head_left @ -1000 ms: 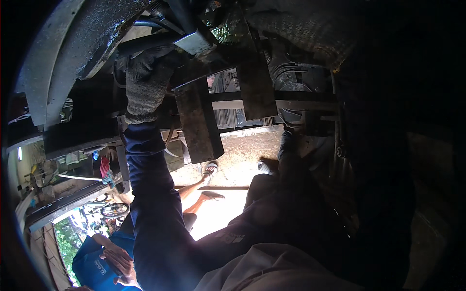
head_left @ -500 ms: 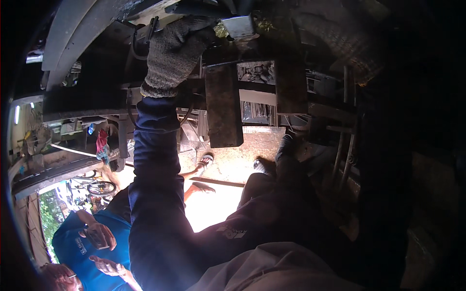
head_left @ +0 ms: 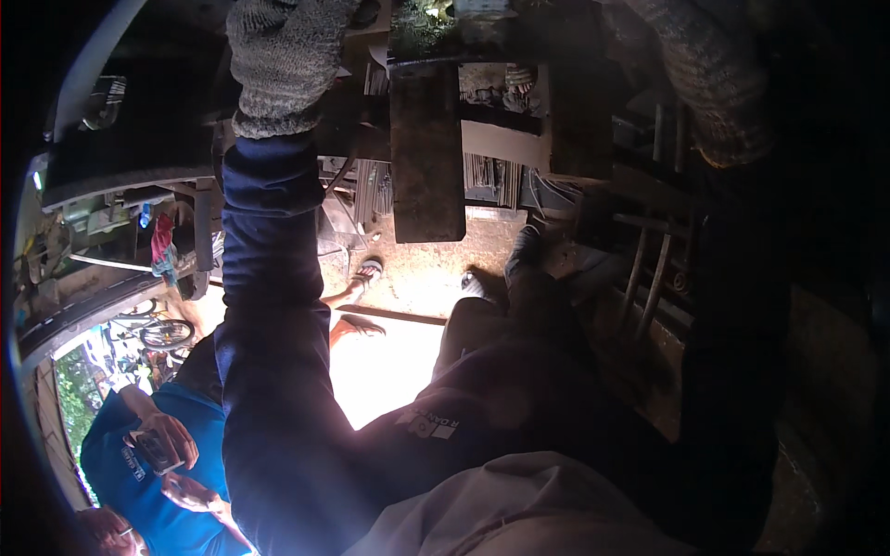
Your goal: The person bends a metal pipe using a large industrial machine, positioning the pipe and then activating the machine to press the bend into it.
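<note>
My left hand (head_left: 286, 69), in a grey knit glove, is at the top edge left of centre. Its fingers look curled around something I cannot make out, and their tips run out of the picture. In shadow at the upper right is my right hand (head_left: 709, 79), also gloved, with its fingers cut off or too dark to read. Between them lies a dark, wet-looking metal surface (head_left: 445, 37) with a small pale metal piece (head_left: 482, 7) on it. Below hang a rusty flat bar (head_left: 426, 157) and a second, darker bar (head_left: 577, 120).
A person in a blue shirt (head_left: 185, 408) stands at the lower left holding a phone-like object (head_left: 158, 449). Thin rods (head_left: 491, 178) are stacked under the frame. A long-handled metal tool (head_left: 649, 269) leans at the right, and bicycles (head_left: 162, 334) stand outside.
The view has shifted, so the bars sit higher. My left hand is now higher and further left, and my right glove shows more clearly. The other person's hands have come closer together.
</note>
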Available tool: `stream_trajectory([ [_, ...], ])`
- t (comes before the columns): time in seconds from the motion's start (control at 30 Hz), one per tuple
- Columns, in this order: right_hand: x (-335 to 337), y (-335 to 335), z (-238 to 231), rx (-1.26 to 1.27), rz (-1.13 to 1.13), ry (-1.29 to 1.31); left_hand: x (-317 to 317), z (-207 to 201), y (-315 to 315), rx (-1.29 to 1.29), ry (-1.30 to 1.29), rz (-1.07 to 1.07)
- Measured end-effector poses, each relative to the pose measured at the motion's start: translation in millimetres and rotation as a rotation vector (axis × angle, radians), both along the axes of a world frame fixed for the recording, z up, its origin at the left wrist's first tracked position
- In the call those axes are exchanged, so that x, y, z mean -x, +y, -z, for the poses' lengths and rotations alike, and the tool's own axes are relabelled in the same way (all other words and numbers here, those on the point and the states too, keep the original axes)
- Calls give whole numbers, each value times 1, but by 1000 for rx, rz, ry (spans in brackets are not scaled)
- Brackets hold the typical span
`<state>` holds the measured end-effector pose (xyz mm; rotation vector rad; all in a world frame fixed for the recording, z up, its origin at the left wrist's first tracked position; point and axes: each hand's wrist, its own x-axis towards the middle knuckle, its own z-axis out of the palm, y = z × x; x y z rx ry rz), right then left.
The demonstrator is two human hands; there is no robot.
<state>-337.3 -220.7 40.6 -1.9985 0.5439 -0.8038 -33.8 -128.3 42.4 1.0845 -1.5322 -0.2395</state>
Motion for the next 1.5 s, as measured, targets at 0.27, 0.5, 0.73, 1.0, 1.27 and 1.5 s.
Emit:
stream_trajectory([
  [0.27,11,3,-2,7,28,27,-8,4,-5,71,-114,12],
  [0.5,19,-1,-11,20,73,-7,8,-23,16,-109,-16,11],
  [0.73,31,-29,-19,20,134,-132,-12,-12,5,24,-73,91],
  [1.0,48,-33,-5,348,274,63,-15,-9,1,126,-203,100],
  [1.27,53,-47,4,484,272,61,-20,-6,10,64,-272,25],
  [1.5,66,-67,7,446,139,102,-16,-13,3,201,-433,-48],
])
